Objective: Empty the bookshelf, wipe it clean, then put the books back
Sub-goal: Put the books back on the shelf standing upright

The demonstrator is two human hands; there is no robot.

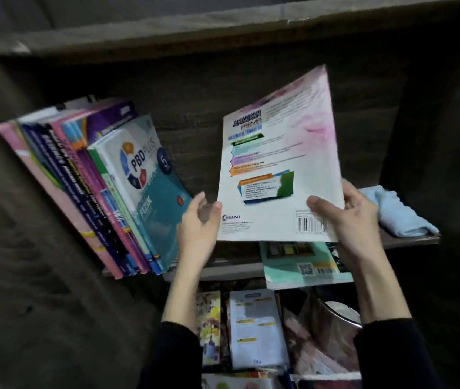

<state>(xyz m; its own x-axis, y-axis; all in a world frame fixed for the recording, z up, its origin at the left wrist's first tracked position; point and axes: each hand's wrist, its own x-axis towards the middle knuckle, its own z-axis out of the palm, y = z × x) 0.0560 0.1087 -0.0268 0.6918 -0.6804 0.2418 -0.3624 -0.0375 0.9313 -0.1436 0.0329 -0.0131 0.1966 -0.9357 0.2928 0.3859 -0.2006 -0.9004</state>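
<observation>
Book (276,164) is up off the shelf (223,269), back cover to the camera. It's upright w/ a slight lean to the right, in front of the open gap at mid-shelf. Right hand (349,220) is clamped on its lower right corner: thumb flat by the barcode, fingers gone behind the cover. That corner pinch prob. carries the weight and lets the book be steered in edge-first. Left hand (198,220) is at the lower left edge, fingers curled, thumb tip about touching the edge. It's blurred there, so can't tell if it grips or only steadies. Hands are apart, one per bottom corner, book between them.

Row (91,186) of books leans left against the shelf's side wall and fills approx. the left part only. It prob. leans b/c nothing props it on the open side. Going by that, the put-back step looks to be on, and the held book seems meant for the gap just right of the row. The left hand sits between row and book, near the row's front cover.

Cloth (400,214), pale blue, lies bunched at the shelf's right end, just beside the right hand, prob. parked out of the books' way. Teal book (301,265) lies flat below the held one, overhanging the shelf's front lip, likely next in line.
</observation>
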